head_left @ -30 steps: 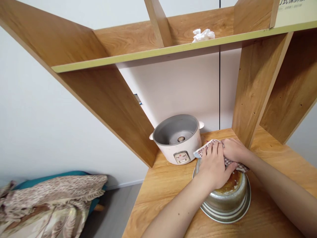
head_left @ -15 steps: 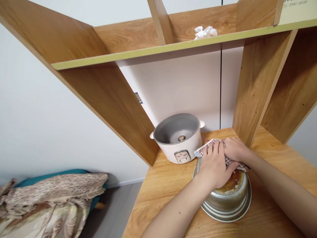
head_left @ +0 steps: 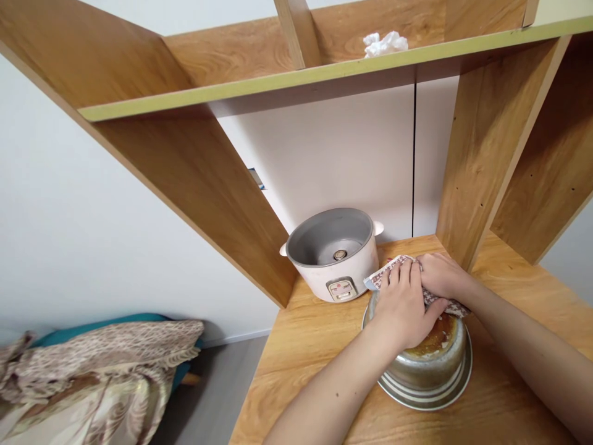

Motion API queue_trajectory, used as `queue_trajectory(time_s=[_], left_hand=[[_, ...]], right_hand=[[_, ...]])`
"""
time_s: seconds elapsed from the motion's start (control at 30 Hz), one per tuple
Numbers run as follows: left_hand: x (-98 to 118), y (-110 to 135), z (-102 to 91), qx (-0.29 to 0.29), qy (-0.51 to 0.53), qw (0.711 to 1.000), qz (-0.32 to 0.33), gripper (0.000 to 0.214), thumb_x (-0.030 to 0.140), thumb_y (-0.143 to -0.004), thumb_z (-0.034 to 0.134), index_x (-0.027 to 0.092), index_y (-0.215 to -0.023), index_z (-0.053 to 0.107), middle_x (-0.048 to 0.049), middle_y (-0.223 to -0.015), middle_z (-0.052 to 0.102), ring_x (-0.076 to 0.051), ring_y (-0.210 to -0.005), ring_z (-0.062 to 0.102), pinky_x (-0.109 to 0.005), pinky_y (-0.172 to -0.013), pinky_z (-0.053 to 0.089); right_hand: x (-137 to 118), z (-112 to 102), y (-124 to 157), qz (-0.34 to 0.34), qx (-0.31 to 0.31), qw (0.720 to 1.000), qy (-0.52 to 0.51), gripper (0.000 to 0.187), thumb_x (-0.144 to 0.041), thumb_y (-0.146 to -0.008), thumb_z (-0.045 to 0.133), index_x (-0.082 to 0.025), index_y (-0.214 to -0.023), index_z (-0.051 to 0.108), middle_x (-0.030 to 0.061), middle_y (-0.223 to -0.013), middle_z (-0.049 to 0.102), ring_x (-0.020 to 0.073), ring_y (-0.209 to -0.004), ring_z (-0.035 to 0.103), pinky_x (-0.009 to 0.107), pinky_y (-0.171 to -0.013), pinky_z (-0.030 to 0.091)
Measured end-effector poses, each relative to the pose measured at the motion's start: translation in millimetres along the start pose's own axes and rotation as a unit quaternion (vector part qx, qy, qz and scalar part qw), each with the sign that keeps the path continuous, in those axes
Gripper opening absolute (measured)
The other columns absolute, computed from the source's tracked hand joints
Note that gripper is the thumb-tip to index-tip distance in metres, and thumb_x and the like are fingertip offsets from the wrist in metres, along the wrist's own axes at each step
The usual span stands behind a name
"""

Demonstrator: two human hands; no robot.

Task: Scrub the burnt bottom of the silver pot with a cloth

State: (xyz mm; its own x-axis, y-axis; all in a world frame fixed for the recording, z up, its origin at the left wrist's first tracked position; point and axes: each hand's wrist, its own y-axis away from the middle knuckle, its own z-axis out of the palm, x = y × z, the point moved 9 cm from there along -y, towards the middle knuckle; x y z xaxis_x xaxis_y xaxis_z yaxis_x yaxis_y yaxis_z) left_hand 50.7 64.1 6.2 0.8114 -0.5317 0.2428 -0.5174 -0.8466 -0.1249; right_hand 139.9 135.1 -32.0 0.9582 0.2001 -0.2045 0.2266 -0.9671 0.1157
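Observation:
An upturned metal pot (head_left: 428, 371) rests on the wooden tabletop, its browned, stained base facing up and its wide rim down. Across the base lies a patterned cloth (head_left: 386, 272) in brown and white. My left hand (head_left: 403, 306) presses over the cloth, fingers bent toward the pot's far side and thumb apart on the near side. Beside it, my right hand (head_left: 440, 275) is curled on the cloth, its fingertips hidden. Just behind and left of the pot stands a white rice cooker (head_left: 340, 272), lidless, its grey inside and round central plate showing.
Wooden uprights flank the rice cooker, and a shelf (head_left: 324, 77) with a yellow-green edge crosses above. Crumpled white tissue (head_left: 384, 44) lies on that shelf. Down at left, a patterned blanket (head_left: 106, 352) covers something teal. The tabletop's left edge (head_left: 254, 371) drops to grey floor.
The view has tilted slightly, so the shelf sits higher in the picture. Both hands and the cloth stay in nearly the same place on the pot.

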Motion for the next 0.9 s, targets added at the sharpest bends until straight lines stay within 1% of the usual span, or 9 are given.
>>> queue_trajectory(time_s=[0.23,0.33,0.5,0.7,0.9], left_hand=[[1.4,-0.8,-0.3,0.015,-0.009,1.000,0.012,0.083,0.067,-0.099,0.040,0.007,-0.156,0.036,-0.0197,-0.163,0.039,-0.037,-0.153,0.031,-0.055,-0.126,0.024],[0.9,-1.3,1.2,0.012,-0.010,1.000,0.012,0.085,0.069,-0.099,0.038,0.006,-0.156,0.035,-0.0210,-0.163,0.039,-0.037,-0.153,0.030,-0.056,-0.126,0.025],[0.0,-1.7,1.9,0.014,-0.004,1.000,0.007,0.084,0.069,-0.098,0.039,0.009,-0.156,0.034,-0.0193,-0.163,0.038,-0.037,-0.153,0.030,-0.056,-0.125,0.025],[0.1,-1.4,1.8,0.014,-0.004,1.000,0.008,0.085,0.068,-0.098,0.041,0.006,-0.156,0.035,-0.0211,-0.162,0.039,-0.038,-0.152,0.031,-0.056,-0.125,0.025],[-0.3,-1.0,2.1,0.017,-0.002,1.000,0.010,0.085,0.068,-0.098,0.042,0.007,-0.156,0.033,-0.0209,-0.162,0.039,-0.037,-0.152,0.031,-0.056,-0.125,0.025]], right_hand=[[-3.5,-1.3,1.5,-0.016,-0.008,1.000,-0.006,0.030,-0.040,-0.100,0.062,-0.018,-0.120,0.066,0.0090,-0.120,0.068,0.0222,-0.101,0.067,0.044,-0.088,0.058],[-2.5,-1.2,1.4,-0.012,-0.006,1.000,-0.007,0.029,-0.040,-0.101,0.061,-0.018,-0.119,0.067,0.0089,-0.119,0.069,0.0217,-0.101,0.067,0.043,-0.088,0.058],[-1.5,1.2,-0.1,-0.018,-0.010,1.000,-0.008,0.028,-0.040,-0.101,0.061,-0.018,-0.117,0.067,0.0084,-0.116,0.069,0.0213,-0.099,0.068,0.043,-0.087,0.058],[0.3,0.5,-1.6,-0.017,-0.006,1.000,-0.015,0.027,-0.040,-0.101,0.061,-0.018,-0.114,0.068,0.0081,-0.114,0.070,0.0211,-0.099,0.068,0.043,-0.087,0.058],[-2.6,-2.3,-0.1,-0.027,-0.006,0.999,-0.030,0.027,-0.041,-0.101,0.061,-0.017,-0.111,0.068,0.0073,-0.110,0.071,0.0210,-0.097,0.068,0.043,-0.087,0.058]])
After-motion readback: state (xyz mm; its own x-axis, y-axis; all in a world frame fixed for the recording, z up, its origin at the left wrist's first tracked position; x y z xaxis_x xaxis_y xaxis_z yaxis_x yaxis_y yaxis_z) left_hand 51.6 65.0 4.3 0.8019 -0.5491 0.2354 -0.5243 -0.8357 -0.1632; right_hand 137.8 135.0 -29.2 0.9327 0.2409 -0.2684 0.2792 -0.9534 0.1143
